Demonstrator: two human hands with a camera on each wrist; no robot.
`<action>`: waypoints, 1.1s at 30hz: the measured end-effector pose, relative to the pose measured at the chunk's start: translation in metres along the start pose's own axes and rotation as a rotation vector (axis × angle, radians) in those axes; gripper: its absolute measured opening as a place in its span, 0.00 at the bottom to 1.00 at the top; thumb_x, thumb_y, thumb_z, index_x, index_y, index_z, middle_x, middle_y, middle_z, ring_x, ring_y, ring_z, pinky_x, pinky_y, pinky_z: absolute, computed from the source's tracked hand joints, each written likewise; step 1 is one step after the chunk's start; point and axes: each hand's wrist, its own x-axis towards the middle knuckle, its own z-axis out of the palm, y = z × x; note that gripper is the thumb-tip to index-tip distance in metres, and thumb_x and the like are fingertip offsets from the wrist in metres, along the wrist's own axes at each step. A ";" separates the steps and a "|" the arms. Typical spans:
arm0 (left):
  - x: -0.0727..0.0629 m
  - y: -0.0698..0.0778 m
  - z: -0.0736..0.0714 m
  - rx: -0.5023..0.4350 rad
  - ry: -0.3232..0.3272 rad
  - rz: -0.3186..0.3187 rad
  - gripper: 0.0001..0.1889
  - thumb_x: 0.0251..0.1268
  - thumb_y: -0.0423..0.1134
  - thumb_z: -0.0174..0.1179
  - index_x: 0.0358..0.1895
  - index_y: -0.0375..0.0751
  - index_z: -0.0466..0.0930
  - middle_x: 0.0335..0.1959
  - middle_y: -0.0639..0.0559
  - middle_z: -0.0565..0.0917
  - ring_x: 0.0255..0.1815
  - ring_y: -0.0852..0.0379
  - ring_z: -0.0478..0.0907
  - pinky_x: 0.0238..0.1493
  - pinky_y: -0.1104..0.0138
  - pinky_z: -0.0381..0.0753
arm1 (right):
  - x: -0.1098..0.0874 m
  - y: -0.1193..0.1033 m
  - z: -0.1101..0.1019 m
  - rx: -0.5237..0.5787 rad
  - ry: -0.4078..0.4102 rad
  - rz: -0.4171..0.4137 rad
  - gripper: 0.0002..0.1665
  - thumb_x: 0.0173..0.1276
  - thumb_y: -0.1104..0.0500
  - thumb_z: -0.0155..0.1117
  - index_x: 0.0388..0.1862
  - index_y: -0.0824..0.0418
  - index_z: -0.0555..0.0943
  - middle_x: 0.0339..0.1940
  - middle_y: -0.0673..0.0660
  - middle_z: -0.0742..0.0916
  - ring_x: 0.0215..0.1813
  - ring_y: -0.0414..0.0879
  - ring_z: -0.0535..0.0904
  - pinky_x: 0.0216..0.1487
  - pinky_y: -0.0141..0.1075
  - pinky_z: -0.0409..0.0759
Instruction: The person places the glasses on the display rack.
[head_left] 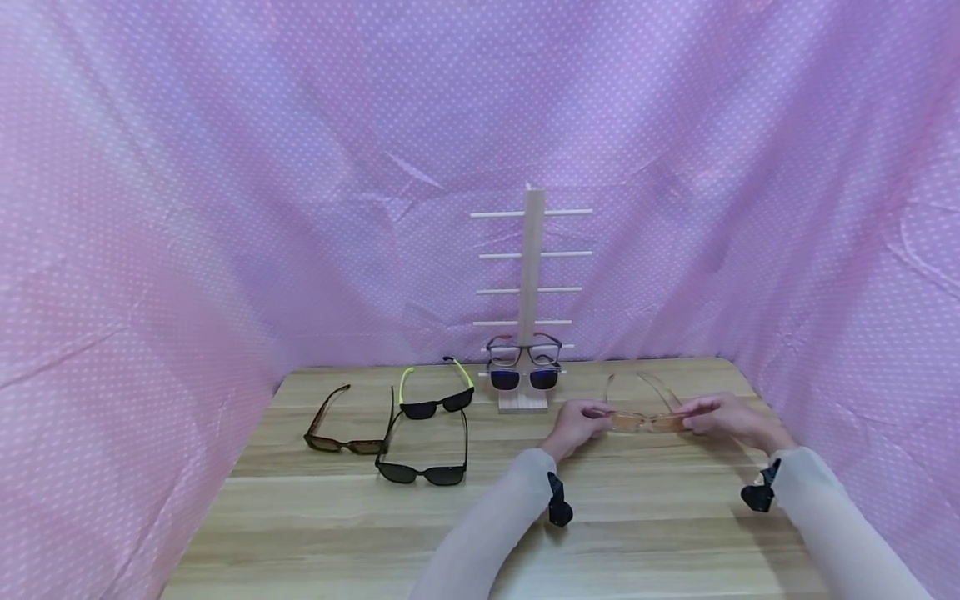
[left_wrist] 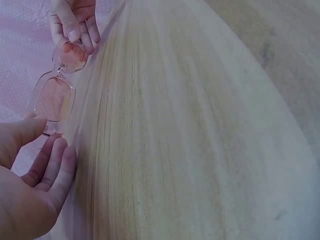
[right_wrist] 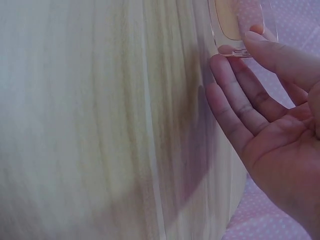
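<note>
Both hands hold a pair of clear-framed glasses with orange-tinted lenses (head_left: 627,422) over the right part of the table, its temples pointing away toward the back. My left hand (head_left: 576,427) pinches the left end of the frame between thumb and fingers. At the opposite end, my right hand (head_left: 731,418) pinches the frame by its corner. The left wrist view shows the tinted lens (left_wrist: 54,100) between the two hands. Up close in the right wrist view, the thumb and fingers of the right hand (right_wrist: 280,100) meet at the frame's corner.
A wooden display stand (head_left: 532,250) with several white rods rises at the back, bearing clear glasses (head_left: 522,355) above dark sunglasses (head_left: 523,380). On the left lie brown sunglasses (head_left: 343,446), yellow-templed sunglasses (head_left: 437,406) and black sunglasses (head_left: 422,476). Pink dotted cloth (head_left: 225,208) surrounds the wooden table (head_left: 330,533).
</note>
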 end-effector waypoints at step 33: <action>-0.012 0.047 -0.017 0.134 -0.007 0.158 0.09 0.65 0.32 0.69 0.46 0.42 0.91 0.43 0.49 0.92 0.33 0.75 0.78 0.33 0.81 0.77 | -0.006 -0.019 -0.002 0.044 0.050 -0.053 0.17 0.75 0.67 0.61 0.60 0.70 0.81 0.49 0.39 0.90 0.52 0.33 0.85 0.55 0.29 0.84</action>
